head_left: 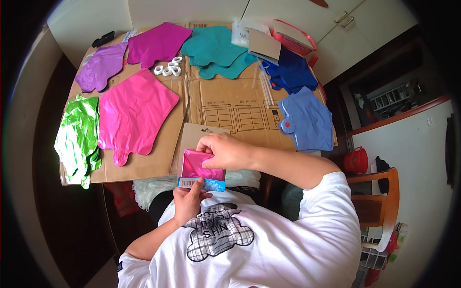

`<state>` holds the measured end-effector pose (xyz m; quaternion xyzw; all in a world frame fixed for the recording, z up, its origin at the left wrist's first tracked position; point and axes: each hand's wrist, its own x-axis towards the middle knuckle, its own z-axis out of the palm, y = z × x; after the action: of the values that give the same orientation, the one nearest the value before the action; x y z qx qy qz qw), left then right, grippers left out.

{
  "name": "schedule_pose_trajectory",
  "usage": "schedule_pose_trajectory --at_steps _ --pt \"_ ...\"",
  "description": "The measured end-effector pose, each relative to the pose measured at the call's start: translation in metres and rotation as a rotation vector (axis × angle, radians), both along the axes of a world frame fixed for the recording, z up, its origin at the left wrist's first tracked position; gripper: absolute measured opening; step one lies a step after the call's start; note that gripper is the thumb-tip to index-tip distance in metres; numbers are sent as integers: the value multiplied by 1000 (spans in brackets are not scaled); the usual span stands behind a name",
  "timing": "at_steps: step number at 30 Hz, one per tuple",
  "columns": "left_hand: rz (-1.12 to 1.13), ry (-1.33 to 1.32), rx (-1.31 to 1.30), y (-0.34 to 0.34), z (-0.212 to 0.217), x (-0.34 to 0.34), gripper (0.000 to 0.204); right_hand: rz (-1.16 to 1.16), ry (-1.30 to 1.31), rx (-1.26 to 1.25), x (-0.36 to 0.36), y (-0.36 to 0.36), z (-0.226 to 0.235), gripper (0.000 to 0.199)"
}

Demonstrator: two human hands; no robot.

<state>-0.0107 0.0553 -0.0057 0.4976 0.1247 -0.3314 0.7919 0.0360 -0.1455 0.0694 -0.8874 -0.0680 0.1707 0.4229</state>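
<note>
One folded pink foil (191, 166) lies on a card (191, 136); right grip (224, 151) pinches the foil. Left grip (188, 202) pinches the blue label (214, 186), near end.

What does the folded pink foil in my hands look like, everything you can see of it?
The folded pink foil is a flat, roughly square packet, bright and shiny, with light creases; it looks like thin metallic film. It lies against a tan backing card, with a blue strip along its bottom edge. Your right hand has its fingers on the upper right part, while your left hand pinches the strip below. Whether a clear sleeve covers it, I can't tell.
</note>
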Motion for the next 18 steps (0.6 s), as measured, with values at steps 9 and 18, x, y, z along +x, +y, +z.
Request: schedule_pose_trajectory --at_steps 9,18 --pt "28 13 17 1 6 4 19 -485 -542 -514 122 -155 41 21" --pt "-99 28 140 8 7 12 18 -810 -270 -878 288 -222 14 32"
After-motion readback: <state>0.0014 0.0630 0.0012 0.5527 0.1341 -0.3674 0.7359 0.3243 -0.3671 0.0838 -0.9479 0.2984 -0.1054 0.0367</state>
